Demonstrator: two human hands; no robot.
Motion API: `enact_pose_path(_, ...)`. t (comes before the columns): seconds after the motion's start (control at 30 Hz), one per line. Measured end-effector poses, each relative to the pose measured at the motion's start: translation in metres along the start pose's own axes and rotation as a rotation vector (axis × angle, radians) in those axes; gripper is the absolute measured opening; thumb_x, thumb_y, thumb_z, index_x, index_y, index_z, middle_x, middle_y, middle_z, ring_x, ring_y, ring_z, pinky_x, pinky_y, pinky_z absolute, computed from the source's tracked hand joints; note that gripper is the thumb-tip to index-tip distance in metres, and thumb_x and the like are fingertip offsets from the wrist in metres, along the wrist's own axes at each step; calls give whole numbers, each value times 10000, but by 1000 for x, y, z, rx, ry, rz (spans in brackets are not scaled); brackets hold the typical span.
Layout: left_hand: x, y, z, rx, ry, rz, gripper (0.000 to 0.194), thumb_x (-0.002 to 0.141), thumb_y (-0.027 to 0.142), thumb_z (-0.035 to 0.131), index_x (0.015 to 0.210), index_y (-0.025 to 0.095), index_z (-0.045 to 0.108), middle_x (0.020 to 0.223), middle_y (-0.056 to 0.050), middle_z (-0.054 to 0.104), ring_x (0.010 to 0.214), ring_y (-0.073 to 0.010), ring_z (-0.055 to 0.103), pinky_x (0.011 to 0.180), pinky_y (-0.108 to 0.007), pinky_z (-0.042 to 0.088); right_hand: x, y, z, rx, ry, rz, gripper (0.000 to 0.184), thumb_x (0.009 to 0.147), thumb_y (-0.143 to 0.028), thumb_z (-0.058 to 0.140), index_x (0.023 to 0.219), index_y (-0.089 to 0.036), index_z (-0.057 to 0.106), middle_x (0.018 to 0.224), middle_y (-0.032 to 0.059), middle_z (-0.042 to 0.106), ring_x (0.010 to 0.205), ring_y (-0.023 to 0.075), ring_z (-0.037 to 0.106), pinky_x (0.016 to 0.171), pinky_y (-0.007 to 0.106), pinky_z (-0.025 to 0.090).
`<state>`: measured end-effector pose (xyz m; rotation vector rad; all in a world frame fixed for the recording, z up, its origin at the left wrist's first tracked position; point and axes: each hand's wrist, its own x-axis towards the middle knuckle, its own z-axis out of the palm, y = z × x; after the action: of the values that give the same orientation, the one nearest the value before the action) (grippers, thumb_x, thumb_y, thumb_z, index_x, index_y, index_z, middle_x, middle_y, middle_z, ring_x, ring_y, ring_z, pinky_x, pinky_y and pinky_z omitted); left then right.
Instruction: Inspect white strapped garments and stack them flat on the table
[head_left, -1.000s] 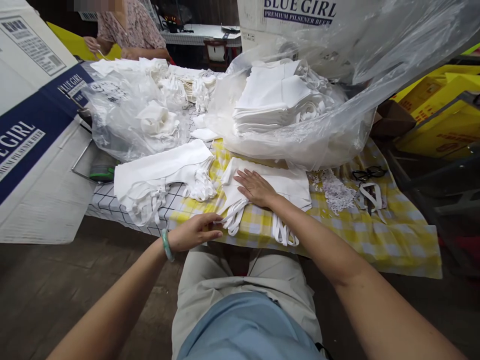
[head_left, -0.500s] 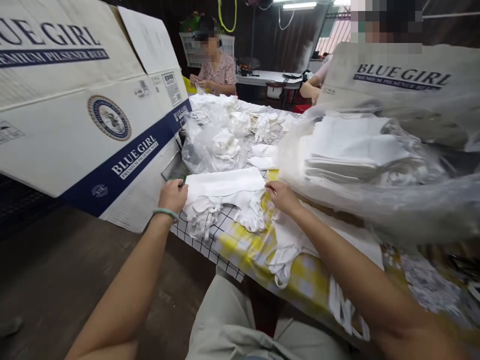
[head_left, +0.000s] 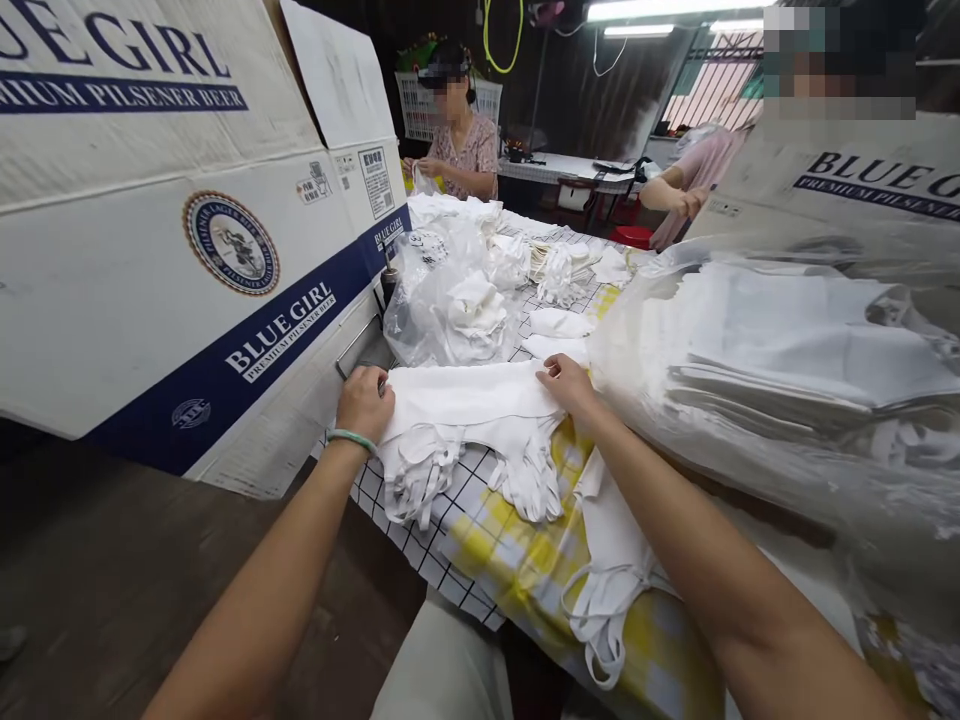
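Observation:
A stack of white cloth pieces (head_left: pixel 472 390) with narrow straps lies flat on the table's near edge, its straps gathered into two bunches toward me. My left hand (head_left: pixel 365 405), with a green bangle at the wrist, has its fingers curled on the stack's left end. A small dark thing shows at those fingers; I cannot make out what it is. At the upper right corner, my right hand (head_left: pixel 568 385) pinches the cloth's edge between thumb and fingers. More white strapped cloth (head_left: pixel 611 540) lies beneath my right forearm.
A large beer carton (head_left: pixel 300 290) stands at the left. Clear plastic bags (head_left: pixel 416 315) of white cloth lie beyond my hands, and a big bagged stack (head_left: pixel 780 340) fills the right. Across the table (head_left: pixel 442 560) one person (head_left: pixel 472 150) works; another's arms (head_left: pixel 686 195) show at back right.
The view has shifted, so most things appear farther right or lower. My right hand has moved from the stack's right side onto its upper right corner; my left still rests at the left end.

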<state>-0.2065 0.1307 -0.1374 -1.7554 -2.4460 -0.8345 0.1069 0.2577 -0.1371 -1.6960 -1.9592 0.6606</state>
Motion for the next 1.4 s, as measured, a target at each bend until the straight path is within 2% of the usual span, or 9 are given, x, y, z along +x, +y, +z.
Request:
enact_pose_path(0.17, -33, 9, -12, -88, -261, 320, 285, 738, 276, 569, 1006, 190, 610, 1061, -89, 627, 1040, -276, 540, 922, -393, 432, -31, 18, -15, 116, -86, -122, 396, 735, -294, 567, 1122, -210, 549, 1136, 76, 593, 980, 194, 574, 844, 338, 481)
enact_pose_path(0.3, -41, 10, -11, -22, -208, 372, 195, 735, 148, 483, 894, 188, 588, 973, -107, 625, 978, -271, 560, 865, -379, 444, -46, 27, -25, 73, -191, -148, 500, 683, -191, 534, 1181, -219, 514, 1223, 78, 558, 1093, 215, 542, 922, 362, 460)
enact_pose_path(0.5, -42, 6, -11, -1, 139, 74, 99, 760, 165, 454, 834, 211, 503, 865, -78, 578, 836, -236, 570, 776, -346, 448, -59, 14, -14, -108, -155, -253, 514, 710, -306, 581, 1214, -231, 505, 1260, 86, 519, 1197, 271, 458, 1026, 421, 381)
enact_pose_path(0.6, -45, 4, -10, -26, 94, 50, 145, 739, 176, 474, 876, 209, 505, 910, -84, 582, 878, -243, 570, 795, -351, 450, -67, 4, -4, -176, -62, -301, 449, 754, -393, 574, 1168, -226, 535, 1229, 95, 539, 1154, 288, 471, 987, 435, 400)
enact_pose_path(0.77, -44, -3, -9, -125, 120, -127, 124, 731, 206, 487, 847, 198, 532, 877, -86, 620, 850, -244, 586, 816, -377, 454, -69, -3, -2, -214, 63, -389, 379, 726, -202, 521, 1101, -201, 579, 1122, 108, 598, 1059, 275, 514, 939, 404, 415)
enact_pose_path(0.93, -45, -15, -16, -767, -108, -404, 388, 610, 239, 588, 992, 178, 565, 1009, -76, 663, 866, -192, 621, 743, -298, 493, -36, -7, -5, 75, -9, -140, 285, 765, -270, 475, 1012, -213, 605, 988, 48, 650, 857, 190, 586, 777, 312, 468)
enact_pose_path(1.03, -38, -18, -16, -1054, -88, -551, 414, 598, 304, 603, 984, 154, 583, 963, -80, 673, 817, -170, 627, 675, -258, 486, -12, -17, 4, -3, -42, 16, 264, 800, -434, 511, 870, -208, 629, 886, 59, 669, 824, 208, 594, 730, 321, 444)
enact_pose_path(1.23, -4, -26, -3, -619, 12, -570, 296, 551, 382, 711, 720, 158, 618, 679, -32, 639, 692, -192, 603, 627, -279, 465, 1, -43, 19, -218, -115, 178, 167, 700, -365, 663, 740, -212, 608, 798, 38, 663, 876, 234, 596, 847, 382, 384)
enact_pose_path(1.4, 8, -35, 8, -519, 185, -509, 170, 617, 313, 662, 704, 177, 609, 668, -3, 615, 685, -171, 577, 646, -269, 447, -5, -42, 21, 180, -52, 52, 143, 685, -235, 602, 824, -209, 582, 793, -13, 617, 743, 148, 560, 698, 272, 410)
